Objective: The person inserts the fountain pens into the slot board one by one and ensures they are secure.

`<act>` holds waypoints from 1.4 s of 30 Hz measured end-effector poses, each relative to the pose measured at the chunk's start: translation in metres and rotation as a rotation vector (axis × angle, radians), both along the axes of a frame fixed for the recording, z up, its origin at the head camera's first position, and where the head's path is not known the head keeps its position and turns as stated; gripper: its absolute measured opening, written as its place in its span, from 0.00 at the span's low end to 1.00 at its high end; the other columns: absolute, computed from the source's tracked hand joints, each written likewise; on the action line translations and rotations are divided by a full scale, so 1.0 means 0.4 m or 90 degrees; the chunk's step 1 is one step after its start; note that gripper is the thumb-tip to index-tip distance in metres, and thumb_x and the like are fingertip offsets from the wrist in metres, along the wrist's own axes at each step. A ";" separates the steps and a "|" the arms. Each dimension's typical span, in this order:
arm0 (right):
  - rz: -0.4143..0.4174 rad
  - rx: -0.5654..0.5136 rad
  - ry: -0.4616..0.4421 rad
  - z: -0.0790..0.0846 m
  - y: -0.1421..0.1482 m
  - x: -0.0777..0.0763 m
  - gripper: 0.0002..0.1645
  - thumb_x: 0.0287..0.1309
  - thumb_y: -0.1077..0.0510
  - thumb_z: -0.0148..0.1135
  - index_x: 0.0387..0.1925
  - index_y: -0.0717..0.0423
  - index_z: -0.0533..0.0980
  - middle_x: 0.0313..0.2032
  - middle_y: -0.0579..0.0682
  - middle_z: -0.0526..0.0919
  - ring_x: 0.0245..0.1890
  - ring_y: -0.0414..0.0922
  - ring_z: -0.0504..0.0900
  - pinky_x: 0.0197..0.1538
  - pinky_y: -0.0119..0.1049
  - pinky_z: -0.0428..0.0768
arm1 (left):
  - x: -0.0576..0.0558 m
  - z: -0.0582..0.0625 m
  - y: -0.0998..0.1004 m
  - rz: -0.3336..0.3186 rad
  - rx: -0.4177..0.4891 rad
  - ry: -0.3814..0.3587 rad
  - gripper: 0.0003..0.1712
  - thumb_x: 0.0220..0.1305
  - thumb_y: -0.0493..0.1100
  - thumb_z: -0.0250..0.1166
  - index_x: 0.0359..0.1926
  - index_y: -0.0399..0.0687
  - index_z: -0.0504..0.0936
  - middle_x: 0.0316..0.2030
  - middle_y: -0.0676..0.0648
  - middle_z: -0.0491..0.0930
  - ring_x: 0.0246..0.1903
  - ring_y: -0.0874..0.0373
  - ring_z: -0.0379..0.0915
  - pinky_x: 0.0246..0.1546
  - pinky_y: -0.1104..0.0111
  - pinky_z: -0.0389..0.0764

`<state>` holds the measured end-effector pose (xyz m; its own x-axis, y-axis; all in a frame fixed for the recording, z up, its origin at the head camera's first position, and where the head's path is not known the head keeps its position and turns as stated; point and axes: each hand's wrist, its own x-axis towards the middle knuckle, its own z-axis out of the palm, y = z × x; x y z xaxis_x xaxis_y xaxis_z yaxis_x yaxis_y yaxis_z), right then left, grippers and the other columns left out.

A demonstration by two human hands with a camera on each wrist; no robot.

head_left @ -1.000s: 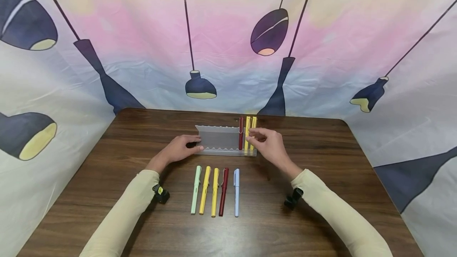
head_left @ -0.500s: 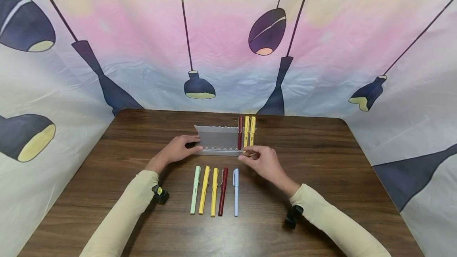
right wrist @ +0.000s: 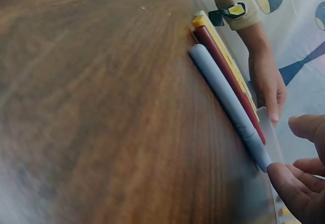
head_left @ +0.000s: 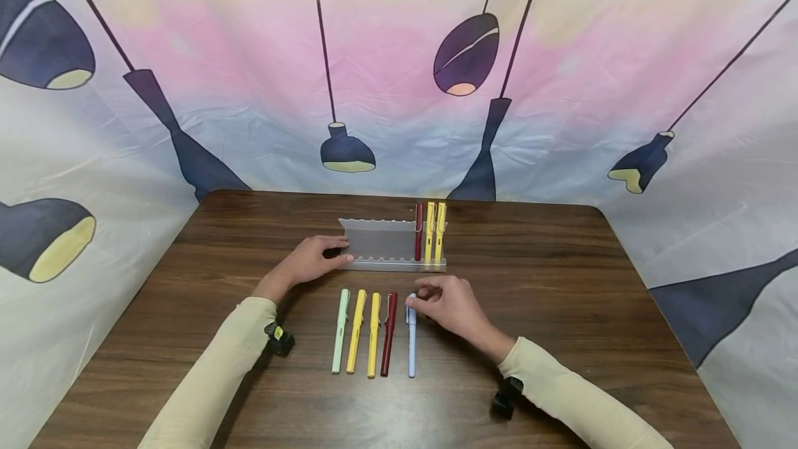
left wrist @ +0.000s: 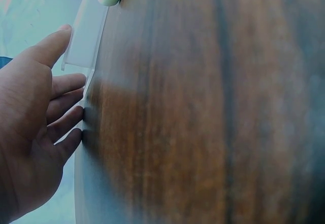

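Note:
A clear pen rack (head_left: 379,244) stands near the table's back, with one dark red pen (head_left: 418,234) and two yellow pens (head_left: 430,235) in its right part. My left hand (head_left: 309,260) touches the rack's left end, thumb at the front and loosely extended fingers at the side. In front of the rack lie a light green pen (head_left: 341,331), two more yellow pens (head_left: 357,331), another dark red pen (head_left: 389,335) and a light blue pen (head_left: 412,338). At the blue pen's cap end, one digit of my right hand (head_left: 454,305) touches it; thumb and finger stand apart.
A brown wooden table (head_left: 561,338) carries everything. Behind and beside it hangs a cloth backdrop (head_left: 399,68) printed with lamps. Each wrist wears a small black camera, one of them at the left wrist (head_left: 280,339).
My right hand has moved from the rack's right end forward and down to the light blue pen. My left hand has stayed at the rack, which has not moved.

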<state>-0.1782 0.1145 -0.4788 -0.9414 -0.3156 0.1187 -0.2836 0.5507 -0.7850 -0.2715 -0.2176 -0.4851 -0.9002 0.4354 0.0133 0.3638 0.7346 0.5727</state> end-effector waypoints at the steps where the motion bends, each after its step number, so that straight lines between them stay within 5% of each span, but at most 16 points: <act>1: 0.001 0.004 -0.001 -0.001 -0.001 0.003 0.23 0.56 0.50 0.78 0.49 0.59 0.86 0.35 0.45 0.88 0.27 0.33 0.84 0.31 0.29 0.83 | 0.000 0.000 0.000 0.000 0.000 0.001 0.36 0.71 0.63 0.63 0.67 0.42 0.78 0.69 0.42 0.73 0.72 0.42 0.64 0.69 0.45 0.68; 19: 0.006 0.065 -0.008 -0.023 -0.023 0.009 0.32 0.51 0.48 0.81 0.53 0.63 0.84 0.33 0.44 0.86 0.28 0.33 0.80 0.32 0.28 0.81 | 0.001 0.001 0.000 0.001 0.001 -0.001 0.36 0.71 0.63 0.63 0.68 0.42 0.78 0.69 0.41 0.72 0.72 0.42 0.64 0.68 0.44 0.68; 42: 0.027 0.103 0.001 -0.029 -0.031 -0.007 0.28 0.51 0.48 0.81 0.48 0.61 0.86 0.20 0.37 0.78 0.21 0.33 0.73 0.26 0.28 0.73 | -0.001 0.001 0.000 0.007 -0.005 -0.006 0.36 0.71 0.63 0.63 0.67 0.43 0.78 0.70 0.42 0.73 0.72 0.42 0.63 0.69 0.44 0.67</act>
<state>-0.1810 0.1021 -0.4905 -0.9268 -0.3699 0.0647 -0.3105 0.6579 -0.6861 -0.2720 -0.2177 -0.4845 -0.9047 0.4260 0.0011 0.3505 0.7428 0.5705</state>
